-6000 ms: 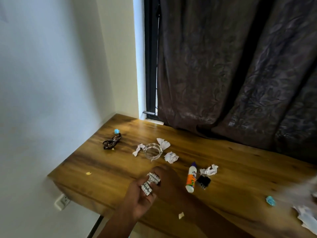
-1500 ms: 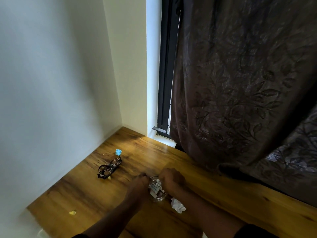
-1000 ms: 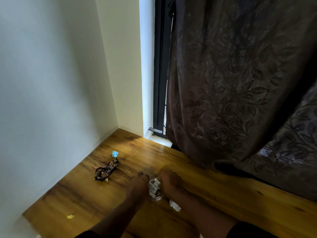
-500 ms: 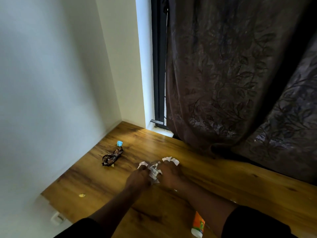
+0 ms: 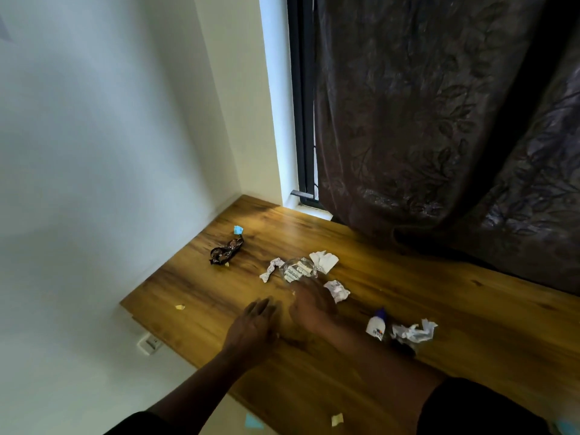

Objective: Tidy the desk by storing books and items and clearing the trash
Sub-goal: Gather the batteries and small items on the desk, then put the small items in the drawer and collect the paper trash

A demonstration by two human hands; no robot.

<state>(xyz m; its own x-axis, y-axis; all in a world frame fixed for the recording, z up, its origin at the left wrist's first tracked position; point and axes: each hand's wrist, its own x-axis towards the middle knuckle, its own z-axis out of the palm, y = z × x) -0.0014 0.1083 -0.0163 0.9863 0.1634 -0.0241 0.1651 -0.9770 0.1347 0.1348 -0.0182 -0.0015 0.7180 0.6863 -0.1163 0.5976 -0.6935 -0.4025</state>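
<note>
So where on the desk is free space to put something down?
Bare wood lies between the wrapper and the desk front edge, and right of the glass bowl toward the curtain. Paper scraps crowd around the bowl.

You're facing a room corner: white wall [image 5: 94, 152] on the left, wooden desk [image 5: 470, 324] pushed into it, dark leaf-patterned curtain [image 5: 439, 120] over a black-framed window [image 5: 301, 105]. Daylight shows at the gap. Wall socket [image 5: 150, 343] below the desk edge.
</note>
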